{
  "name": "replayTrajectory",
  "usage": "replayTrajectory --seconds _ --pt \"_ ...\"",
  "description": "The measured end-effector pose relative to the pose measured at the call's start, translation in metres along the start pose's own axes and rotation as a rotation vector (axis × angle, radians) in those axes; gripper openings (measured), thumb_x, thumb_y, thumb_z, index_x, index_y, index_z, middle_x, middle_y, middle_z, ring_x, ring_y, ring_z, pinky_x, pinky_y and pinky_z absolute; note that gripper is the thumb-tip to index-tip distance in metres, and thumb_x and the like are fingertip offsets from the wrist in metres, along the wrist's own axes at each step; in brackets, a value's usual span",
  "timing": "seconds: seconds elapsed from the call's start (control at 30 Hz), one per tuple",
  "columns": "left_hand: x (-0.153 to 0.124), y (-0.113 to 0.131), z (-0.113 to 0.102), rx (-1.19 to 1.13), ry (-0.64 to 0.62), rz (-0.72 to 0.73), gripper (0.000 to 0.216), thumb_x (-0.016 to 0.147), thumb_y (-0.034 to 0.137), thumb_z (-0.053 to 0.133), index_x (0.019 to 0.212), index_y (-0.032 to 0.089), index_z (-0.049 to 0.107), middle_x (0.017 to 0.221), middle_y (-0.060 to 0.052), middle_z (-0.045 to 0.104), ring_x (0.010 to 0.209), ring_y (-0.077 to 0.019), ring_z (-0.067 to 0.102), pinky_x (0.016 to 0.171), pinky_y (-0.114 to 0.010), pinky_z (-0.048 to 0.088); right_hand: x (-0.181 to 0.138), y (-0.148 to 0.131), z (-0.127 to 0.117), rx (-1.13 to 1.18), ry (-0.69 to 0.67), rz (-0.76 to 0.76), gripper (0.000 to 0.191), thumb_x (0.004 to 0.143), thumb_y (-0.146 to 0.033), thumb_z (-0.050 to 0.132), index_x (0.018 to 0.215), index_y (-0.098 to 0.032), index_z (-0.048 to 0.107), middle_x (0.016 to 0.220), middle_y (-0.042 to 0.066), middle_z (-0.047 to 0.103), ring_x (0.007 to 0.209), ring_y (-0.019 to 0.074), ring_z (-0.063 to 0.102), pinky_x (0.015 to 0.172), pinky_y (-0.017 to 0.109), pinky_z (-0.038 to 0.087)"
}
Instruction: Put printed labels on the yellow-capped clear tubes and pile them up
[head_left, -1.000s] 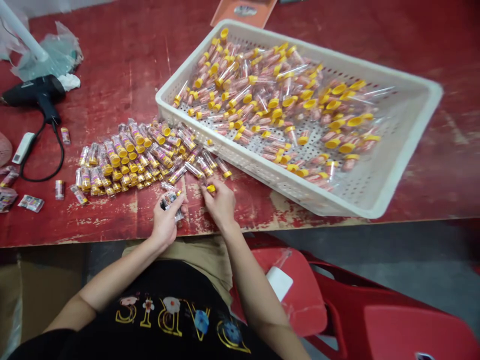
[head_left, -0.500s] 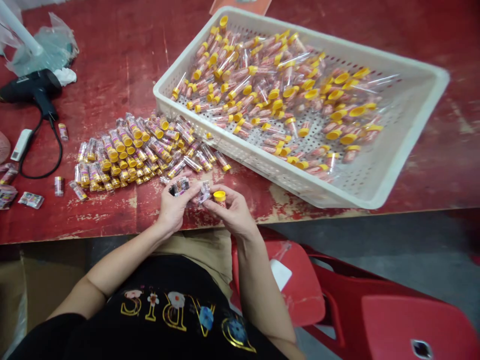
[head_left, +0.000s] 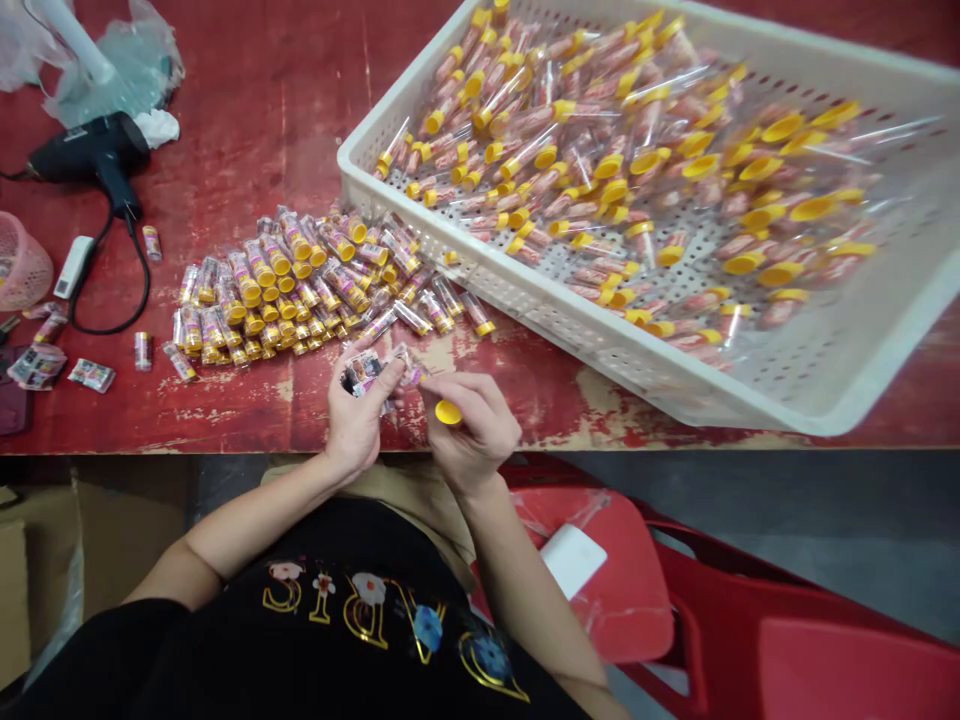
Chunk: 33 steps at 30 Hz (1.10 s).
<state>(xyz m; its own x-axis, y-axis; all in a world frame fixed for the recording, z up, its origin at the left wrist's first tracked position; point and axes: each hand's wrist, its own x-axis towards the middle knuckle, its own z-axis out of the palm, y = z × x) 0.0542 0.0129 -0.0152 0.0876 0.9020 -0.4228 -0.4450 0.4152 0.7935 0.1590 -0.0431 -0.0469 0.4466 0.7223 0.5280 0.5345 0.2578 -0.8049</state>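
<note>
My left hand (head_left: pixel 356 415) is closed on a small printed label sleeve (head_left: pixel 363 368) near the red table's front edge. My right hand (head_left: pixel 474 425) is closed on a clear tube with a yellow cap (head_left: pixel 448 411), its cap end pointing toward me. The two hands touch at the fingertips. Just beyond them lies a pile of labelled yellow-capped tubes (head_left: pixel 300 285) on the table. To the right stands a white perforated basket (head_left: pixel 525 315) with several unlabelled tubes (head_left: pixel 600 170) inside.
A black heat gun (head_left: pixel 94 155) with its cord lies at the far left, beside crumpled clear plastic (head_left: pixel 112 70). Loose labels (head_left: pixel 90 375) and a pink basket (head_left: pixel 22 265) sit at the left edge. A red plastic chair (head_left: pixel 750 630) is at lower right.
My right hand picked a yellow-capped tube from beside the pile and drew it back toward me, meeting the left hand and its label. The view shifted closer to the basket.
</note>
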Motion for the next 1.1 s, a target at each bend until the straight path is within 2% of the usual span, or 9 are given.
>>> replayTrajectory --seconds 0.07,0.17,0.23,0.3,0.4,0.57,0.73,0.87,1.1 --pt "0.0 0.002 -0.002 0.042 0.028 0.021 0.061 0.062 0.033 0.091 0.117 0.025 0.066 0.079 0.003 0.063 0.058 -0.0072 0.055 0.056 -0.022 0.047 -0.001 -0.002 -0.001 0.076 -0.003 0.108 0.03 0.079 -0.017 0.075 0.106 -0.03 0.072 0.102 0.004 0.072 0.087 0.0182 0.068 0.079 0.036 0.058" --pt "0.002 0.004 -0.007 0.088 0.016 0.045 0.056 0.064 0.032 0.09 0.116 0.027 0.069 0.081 0.002 0.063 0.059 -0.0082 0.055 0.057 -0.024 0.048 0.003 -0.005 -0.002 0.279 -0.022 0.424 0.051 0.075 -0.03 0.081 0.122 -0.028 0.063 0.115 0.006 0.071 0.07 0.0123 0.063 0.064 0.03 0.055" --pt "0.003 0.003 -0.009 0.124 0.003 0.07 0.052 0.067 0.033 0.088 0.115 0.028 0.07 0.083 0.001 0.064 0.062 -0.0092 0.056 0.058 -0.024 0.048 0.007 -0.005 0.0 0.376 -0.097 0.559 0.054 0.075 -0.036 0.081 0.125 -0.025 0.061 0.105 0.005 0.074 0.064 0.0109 0.062 0.06 0.028 0.054" --pt "0.002 0.002 -0.01 0.148 0.005 0.102 0.049 0.07 0.034 0.086 0.115 0.029 0.07 0.087 0.0 0.065 0.064 -0.0096 0.056 0.06 -0.024 0.05 0.01 -0.004 0.004 0.36 -0.108 0.607 0.042 0.077 -0.039 0.08 0.113 -0.022 0.066 0.089 0.003 0.073 0.07 0.0132 0.066 0.066 0.029 0.056" --pt "-0.001 -0.001 -0.009 0.13 0.004 0.083 0.054 0.067 0.033 0.088 0.117 0.03 0.069 0.092 -0.001 0.067 0.069 -0.0109 0.06 0.064 -0.025 0.054 0.013 -0.004 0.012 0.284 0.005 0.621 0.028 0.08 -0.044 0.075 0.094 -0.021 0.069 0.079 0.002 0.069 0.071 0.0146 0.065 0.069 0.03 0.056" --pt "0.004 0.001 -0.006 0.064 0.061 0.066 0.058 0.058 0.033 0.093 0.11 0.025 0.068 0.087 0.002 0.066 0.067 -0.0096 0.061 0.065 -0.024 0.055 0.013 0.001 0.009 0.455 -0.101 0.676 0.039 0.081 -0.048 0.074 0.111 -0.025 0.064 0.08 0.0 0.062 0.066 0.0129 0.058 0.069 0.032 0.055" --pt "0.01 0.005 -0.005 0.002 0.105 -0.044 0.06 0.052 0.033 0.095 0.104 0.021 0.068 0.09 0.002 0.069 0.069 -0.0091 0.063 0.069 -0.025 0.057 0.015 -0.006 -0.012 0.601 -0.003 0.602 0.028 0.093 -0.054 0.054 0.106 -0.031 0.062 0.096 0.004 0.058 0.084 0.0166 0.061 0.082 0.036 0.056" --pt "0.006 0.003 -0.005 -0.034 0.097 -0.103 0.061 0.052 0.03 0.096 0.104 0.019 0.067 0.089 0.002 0.069 0.072 -0.01 0.065 0.075 -0.028 0.059 0.014 -0.017 -0.013 0.528 0.001 0.521 0.033 0.095 -0.058 0.048 0.114 -0.035 0.061 0.104 0.006 0.059 0.092 0.0192 0.062 0.086 0.04 0.056" --pt "0.0 0.004 -0.007 -0.045 0.024 -0.193 0.058 0.058 0.028 0.093 0.109 0.018 0.067 0.082 0.003 0.066 0.067 -0.0085 0.063 0.075 -0.029 0.062 0.003 -0.007 0.003 0.459 0.374 0.366 0.025 0.078 -0.037 0.08 0.099 -0.027 0.073 0.094 0.001 0.065 0.088 0.0161 0.066 0.085 0.037 0.057"
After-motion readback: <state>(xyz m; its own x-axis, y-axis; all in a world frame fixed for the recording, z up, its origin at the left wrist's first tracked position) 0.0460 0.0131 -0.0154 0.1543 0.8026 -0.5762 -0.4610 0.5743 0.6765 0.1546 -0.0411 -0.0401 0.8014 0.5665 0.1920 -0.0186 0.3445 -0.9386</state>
